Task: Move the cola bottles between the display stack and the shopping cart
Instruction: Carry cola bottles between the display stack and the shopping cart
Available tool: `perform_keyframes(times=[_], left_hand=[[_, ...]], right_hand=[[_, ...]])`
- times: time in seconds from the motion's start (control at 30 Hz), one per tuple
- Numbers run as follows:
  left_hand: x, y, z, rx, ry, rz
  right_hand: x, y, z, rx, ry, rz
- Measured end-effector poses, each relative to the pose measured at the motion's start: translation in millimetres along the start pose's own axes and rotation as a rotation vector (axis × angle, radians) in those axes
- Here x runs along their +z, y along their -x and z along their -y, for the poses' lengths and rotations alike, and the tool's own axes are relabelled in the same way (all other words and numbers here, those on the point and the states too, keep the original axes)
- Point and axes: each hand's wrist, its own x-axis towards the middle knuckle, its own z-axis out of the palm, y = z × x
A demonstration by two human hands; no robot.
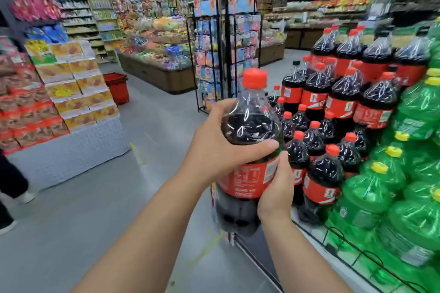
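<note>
I hold one large cola bottle (250,126) upright in front of me, red cap up, red label at mid-height. My left hand (219,147) grips its dark shoulder from the left, thumb across the front. My right hand (277,185) wraps the label from the right. The display stack of cola bottles (338,107) rises in tiers just to the right of the held bottle. No shopping cart shows in the head view.
Green soda bottles (392,197) fill the stack's right side behind a low wire rail (357,247). A black card rack (226,59) stands straight ahead. Boxed goods (71,92) and a red basket (117,86) are at the left, where a person's legs (12,188) stand.
</note>
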Motion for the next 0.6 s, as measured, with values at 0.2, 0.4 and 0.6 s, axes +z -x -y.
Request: perform_keyframes(times=[0.2, 0.4, 0.6], left_hand=[[7, -104, 57, 0.042, -0.004, 0.129], [22, -190, 91, 0.087, -0.11, 0.265], [47, -255, 123, 0.163, -0.094, 0.456]], right_hand=[[8, -93, -61, -0.019, 0.025, -0.101], [7, -164, -100, 0.036, 0.071, -0.197], [-7, -213, -126, -0.03, 0.148, -0.283]])
